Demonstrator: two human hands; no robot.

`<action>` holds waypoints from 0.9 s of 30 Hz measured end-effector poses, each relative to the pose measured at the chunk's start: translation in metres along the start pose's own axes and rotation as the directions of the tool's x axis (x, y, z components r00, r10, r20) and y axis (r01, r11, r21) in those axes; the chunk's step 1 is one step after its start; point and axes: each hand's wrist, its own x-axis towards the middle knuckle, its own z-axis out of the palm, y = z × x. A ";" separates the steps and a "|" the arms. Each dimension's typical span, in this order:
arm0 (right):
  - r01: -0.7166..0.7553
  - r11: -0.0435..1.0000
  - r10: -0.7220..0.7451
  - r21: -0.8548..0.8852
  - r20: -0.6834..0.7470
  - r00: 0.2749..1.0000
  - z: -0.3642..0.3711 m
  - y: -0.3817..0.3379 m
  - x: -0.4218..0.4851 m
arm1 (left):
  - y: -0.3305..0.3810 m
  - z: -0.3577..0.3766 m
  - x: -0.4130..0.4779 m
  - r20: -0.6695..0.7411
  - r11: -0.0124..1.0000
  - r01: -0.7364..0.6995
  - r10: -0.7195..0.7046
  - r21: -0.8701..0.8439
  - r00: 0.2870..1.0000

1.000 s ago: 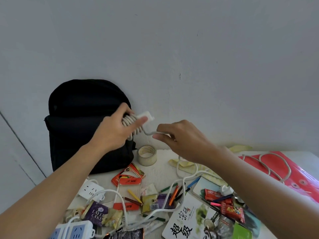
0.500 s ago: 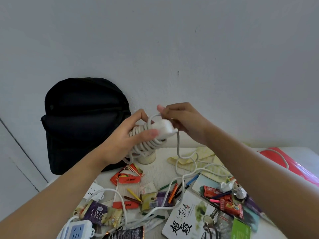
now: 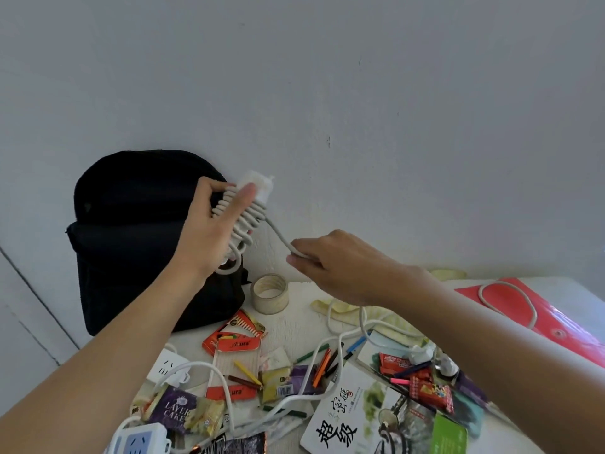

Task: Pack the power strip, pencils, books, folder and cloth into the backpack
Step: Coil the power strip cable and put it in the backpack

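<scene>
My left hand (image 3: 212, 227) grips a white power strip (image 3: 255, 188) held up in front of the black backpack (image 3: 131, 231), with its cord wound round it in several coils. My right hand (image 3: 334, 267) pinches the loose white cord (image 3: 278, 234) lower right of the strip and holds it taut. The backpack stands against the wall at the table's far left. Coloured pencils (image 3: 322, 363) lie scattered mid-table. Books (image 3: 353, 417) lie at the near right, a red folder (image 3: 556, 322) at the far right, and a pale yellow cloth (image 3: 389, 317) under my right forearm.
A tape roll (image 3: 270, 293) stands beside the backpack. Two more power strips (image 3: 139, 442) (image 3: 168, 368) with trailing cords, a pencil box (image 3: 234, 335), snack packets (image 3: 176, 411) and white plugs (image 3: 425, 355) litter the white table (image 3: 301, 326).
My left hand lifted the strip up and left, toward the backpack. My right hand left the top of the strip, dropped to the lower right and pulled the cord out taut.
</scene>
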 end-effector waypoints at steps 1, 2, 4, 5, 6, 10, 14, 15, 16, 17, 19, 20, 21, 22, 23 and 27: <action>0.059 0.994 -0.063 -0.087 -0.046 0.997 -0.001 -0.001 -0.001 | -0.003 0.000 0.000 0.045 0.990 0.010 -0.017 0.141 0.999; 0.109 0.984 -0.122 -0.140 -0.091 0.988 -0.003 -0.002 0.000 | -0.006 -0.002 0.000 0.106 0.956 0.014 -0.047 0.294 0.993; 0.196 0.965 -0.226 -0.176 -0.167 0.960 -0.006 -0.003 0.004 | -0.009 -0.002 -0.006 0.251 0.884 -0.034 -0.095 0.467 0.963; 0.242 0.959 -0.268 -0.149 -0.193 0.944 -0.008 -0.003 0.006 | -0.010 -0.002 -0.009 0.327 0.879 -0.060 -0.112 0.473 0.938; 0.273 0.958 -0.286 -0.090 -0.210 0.935 -0.011 -0.003 0.007 | -0.010 -0.002 -0.012 0.399 0.882 -0.077 -0.131 0.466 0.908; 0.304 0.951 -0.277 0.046 -0.306 0.911 -0.025 0.002 0.011 | -0.002 -0.004 -0.020 0.587 0.878 -0.156 -0.162 0.453 0.793; 0.261 0.965 -0.250 0.019 -0.227 0.941 -0.035 -0.001 0.017 | 0.002 0.002 -0.029 0.615 0.893 -0.140 -0.175 0.428 0.769; 0.247 0.965 -0.230 0.089 -0.171 0.958 -0.036 -0.001 0.018 | 0.001 0.004 -0.031 0.618 0.896 -0.144 -0.165 0.419 0.769; 0.233 0.956 -0.212 0.181 -0.128 0.969 -0.038 0.000 0.019 | 0.001 0.005 -0.033 0.620 0.910 -0.138 -0.150 0.390 0.770; 0.207 0.934 -0.185 0.291 -0.100 0.978 -0.039 0.002 0.020 | 0.000 0.004 -0.034 0.617 0.937 -0.103 -0.135 0.334 0.775; 0.133 0.825 -0.103 0.550 -0.086 0.991 -0.041 0.006 0.022 | 0.001 0.000 -0.034 0.602 0.983 0.016 -0.127 0.185 0.789; 0.091 0.748 -0.051 0.658 -0.080 0.995 -0.039 0.009 0.023 | 0.001 -0.002 -0.034 0.590 0.990 0.066 -0.128 0.126 0.797; 0.047 0.671 -0.008 0.740 -0.056 0.998 -0.037 0.011 0.025 | 0.002 -0.004 -0.034 0.581 0.992 0.108 -0.127 0.068 0.804; 0.007 0.607 0.014 0.795 -0.019 1.000 -0.033 0.013 0.026 | 0.003 -0.005 -0.034 0.572 0.989 0.150 -0.126 0.006 0.811; -0.024 0.553 0.015 0.833 0.020 1.000 -0.030 0.012 0.027 | 0.004 -0.005 -0.036 0.559 0.980 0.187 -0.121 -0.062 0.820; -0.095 0.414 0.061 0.905 0.077 0.995 -0.015 0.011 0.027 | 0.008 0.000 -0.037 0.411 0.887 0.262 -0.092 -0.381 0.907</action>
